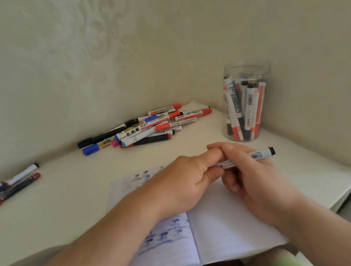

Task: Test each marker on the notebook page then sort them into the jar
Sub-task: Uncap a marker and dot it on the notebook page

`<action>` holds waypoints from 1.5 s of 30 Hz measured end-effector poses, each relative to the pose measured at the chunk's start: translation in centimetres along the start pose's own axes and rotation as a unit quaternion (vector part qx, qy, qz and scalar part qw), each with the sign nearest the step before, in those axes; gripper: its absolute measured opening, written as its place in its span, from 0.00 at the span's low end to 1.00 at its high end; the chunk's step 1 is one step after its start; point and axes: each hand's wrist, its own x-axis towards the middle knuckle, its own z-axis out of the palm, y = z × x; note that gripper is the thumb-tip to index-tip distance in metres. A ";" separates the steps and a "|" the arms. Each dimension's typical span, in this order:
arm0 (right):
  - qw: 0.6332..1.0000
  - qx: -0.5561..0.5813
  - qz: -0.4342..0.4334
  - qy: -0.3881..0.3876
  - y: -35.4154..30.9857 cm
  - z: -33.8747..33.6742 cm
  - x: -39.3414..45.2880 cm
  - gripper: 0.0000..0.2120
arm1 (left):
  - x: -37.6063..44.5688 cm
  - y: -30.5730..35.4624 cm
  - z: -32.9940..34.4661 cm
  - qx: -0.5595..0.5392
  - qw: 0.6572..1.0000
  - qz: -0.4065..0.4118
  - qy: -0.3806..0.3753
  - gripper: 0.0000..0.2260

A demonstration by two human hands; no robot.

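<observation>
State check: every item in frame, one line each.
Left hand: grips one end of the held marker.
Right hand: grips the marker barrel.
Held marker: level above the notebook, black end pointing right.
Notebook: open, blue test marks on the left page.
Jar: upright, no lid, holds markers.
Marker pile: loose by the wall.

White marker [257,154] horizontal above open notebook [227,224].
</observation>
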 end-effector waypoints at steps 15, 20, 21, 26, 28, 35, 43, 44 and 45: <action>0.997 0.065 0.033 0.022 0.1 -0.4 0.6 0.14 | 0.6 -0.7 0.7 -0.004 0.997 -0.014 0.075 0.13; 0.999 0.029 0.004 0.030 0.3 -0.3 0.4 0.13 | 0.6 -1.3 1.8 0.066 0.996 0.010 0.060 0.19; 0.999 0.023 0.000 0.027 0.3 -0.3 0.4 0.14 | 0.5 -1.5 2.0 0.062 0.997 0.010 0.052 0.20; 0.999 0.031 0.018 -0.013 0.2 -0.5 0.5 0.18 | 0.5 -1.6 1.5 0.023 1.000 0.006 0.018 0.13; 0.999 0.030 0.017 -0.024 0.3 -0.7 0.4 0.19 | 0.6 -1.7 1.3 -0.004 1.000 -0.003 0.004 0.10; 0.999 -0.004 0.001 -0.049 0.5 -0.9 0.4 0.17 | 0.4 -1.5 0.8 -0.052 0.998 -0.024 -0.010 0.19; 0.981 0.166 0.006 0.099 -2.4 -5.6 2.1 0.13 | -0.5 -1.6 0.6 0.082 0.990 -0.107 -0.042 0.31; 0.987 0.131 0.014 0.095 -2.5 -6.0 2.8 0.12 | -0.1 -1.6 0.7 0.118 0.986 -0.103 -0.056 0.32; 0.992 0.081 0.015 0.093 -2.4 -6.2 3.6 0.13 | 0.4 -1.5 0.9 0.144 0.981 -0.108 -0.066 0.34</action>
